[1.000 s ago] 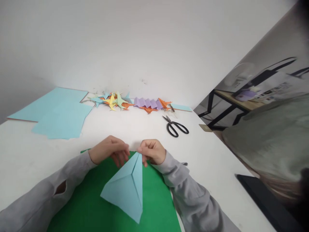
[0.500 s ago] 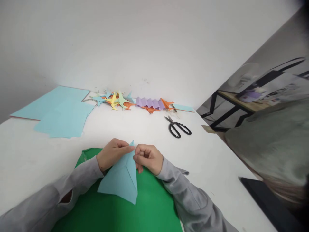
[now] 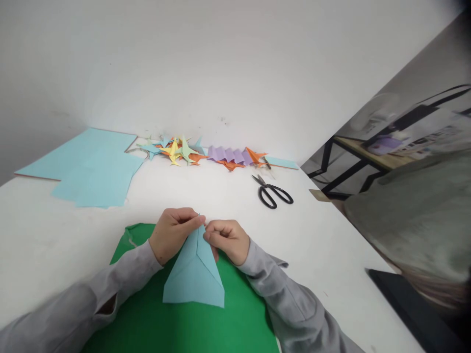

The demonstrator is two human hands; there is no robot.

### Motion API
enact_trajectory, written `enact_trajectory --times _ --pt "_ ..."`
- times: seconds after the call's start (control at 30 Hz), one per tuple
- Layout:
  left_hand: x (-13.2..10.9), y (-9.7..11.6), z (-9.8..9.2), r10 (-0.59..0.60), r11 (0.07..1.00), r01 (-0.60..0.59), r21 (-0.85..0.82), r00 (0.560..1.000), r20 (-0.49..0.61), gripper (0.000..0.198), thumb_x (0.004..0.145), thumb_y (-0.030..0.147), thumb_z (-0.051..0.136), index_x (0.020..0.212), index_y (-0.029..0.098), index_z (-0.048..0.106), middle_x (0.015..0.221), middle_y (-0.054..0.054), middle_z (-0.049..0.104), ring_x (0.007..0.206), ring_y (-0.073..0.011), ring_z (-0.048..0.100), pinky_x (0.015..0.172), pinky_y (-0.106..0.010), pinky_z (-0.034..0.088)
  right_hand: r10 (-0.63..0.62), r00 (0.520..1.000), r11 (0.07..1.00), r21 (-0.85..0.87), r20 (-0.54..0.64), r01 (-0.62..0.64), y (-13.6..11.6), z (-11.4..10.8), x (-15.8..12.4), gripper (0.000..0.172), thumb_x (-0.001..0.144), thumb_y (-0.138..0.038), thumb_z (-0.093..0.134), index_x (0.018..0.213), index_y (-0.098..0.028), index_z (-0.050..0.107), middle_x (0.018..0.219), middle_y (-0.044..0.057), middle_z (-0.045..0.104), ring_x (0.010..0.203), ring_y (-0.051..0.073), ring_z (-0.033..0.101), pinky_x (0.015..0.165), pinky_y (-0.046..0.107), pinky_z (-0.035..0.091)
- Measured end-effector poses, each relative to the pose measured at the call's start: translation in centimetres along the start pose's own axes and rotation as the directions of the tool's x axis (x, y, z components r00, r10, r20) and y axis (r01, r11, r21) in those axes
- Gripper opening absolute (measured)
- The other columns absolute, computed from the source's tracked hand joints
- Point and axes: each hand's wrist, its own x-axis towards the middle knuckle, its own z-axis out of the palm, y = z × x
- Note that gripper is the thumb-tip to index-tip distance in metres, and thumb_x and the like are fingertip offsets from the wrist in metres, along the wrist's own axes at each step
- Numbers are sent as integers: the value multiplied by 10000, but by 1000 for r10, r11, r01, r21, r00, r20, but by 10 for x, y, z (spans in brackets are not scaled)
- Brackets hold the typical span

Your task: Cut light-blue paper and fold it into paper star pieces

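Light blue folded paper (image 3: 193,282) hangs over a green cloth-like surface (image 3: 147,323), narrow end up and wide edge toward me. My left hand (image 3: 176,233) pinches its tip between thumb and fingers. At the upper right edge, my right hand (image 3: 228,240) has its thumb and forefinger closed on the paper, the other fingers curled and partly behind it. A diagonal crease and a folded flap show on the paper's right half.
Black-handled scissors (image 3: 272,191) lie on the white table (image 3: 324,245). Light blue sheets (image 3: 99,166) are stacked at the back left. Along the wall sit folded paper figures (image 3: 174,151) and a pleated purple paper (image 3: 230,156). A dark flat object (image 3: 405,304) is at the right.
The paper's wide lower end has swung to the right and turned to face me more squarely. My left thumb is slightly higher; my right fingers have closed on the paper's edge.
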Motion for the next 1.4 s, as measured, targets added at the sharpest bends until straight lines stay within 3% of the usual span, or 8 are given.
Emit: enact_trajectory --times 0.2,0.5,0.83,0.97,1.07,1.17,1.27,1.4 --pt "11 -1 -12 -89 993 59 -105 945 -315 199 655 328 644 571 148 644 453 52 432 464 -75 356 438 -209 282 58 998 998 10 20 -58 3 2 1 192 629 -261 545 459 -174 527 310 -62 467 286 74 412 333 198 340" --pt "21 4 -25 -189 947 28 -320 853 -487 190 583 318 696 605 132 665 401 69 402 361 -45 327 348 -186 231 29 1000 983 184 -10 -27 8 -11 3 132 585 -240 560 483 -157 558 356 -16 571 255 98 456 280 190 351" --pt "22 -6 -24 -201 947 95 -306 919 -339 288 626 407 682 726 138 659 436 67 443 370 -60 397 330 -171 311 -16 983 990 137 -183 42 15 -8 12 304 616 -432 684 712 -164 579 416 -37 577 342 126 542 336 218 433" --pt "18 -7 -22 -179 945 144 -293 979 -94 300 588 355 724 799 149 664 640 5 611 528 -111 533 436 -220 445 -168 926 983 6 -337 181 23 -12 16 267 659 -427 656 680 -173 575 423 -44 550 355 109 505 365 233 441" --pt "16 -6 -21 -17 989 -6 -148 987 -157 222 624 325 704 745 141 671 646 -16 638 560 -131 553 500 -256 476 -317 858 947 -192 -405 259 20 -18 16 189 683 -356 651 721 -175 614 568 -7 603 498 132 561 488 275 490" --pt "12 -1 -22 414 899 -365 242 888 -198 95 720 237 623 737 162 678 708 -32 657 652 -147 573 599 -283 480 -581 724 787 -480 -370 387 9 -21 11 167 694 -265 647 844 -193 656 885 72 640 826 200 597 648 324 499" --pt "8 2 -24 750 546 -597 588 661 -24 156 755 142 563 799 212 695 801 -49 649 773 -167 555 658 -305 458 -753 584 606 -666 -304 435 0 -18 4 216 686 -244 661 899 -221 682 898 73 605 782 183 575 606 311 489" --pt "5 -5 -24 815 345 -661 667 563 136 217 805 140 516 916 228 681 616 -9 583 592 -116 520 532 -227 419 -709 676 633 -603 -200 486 0 -13 -2 272 774 -173 564 1017 -238 667 622 -10 613 474 94 521 484 234 468"
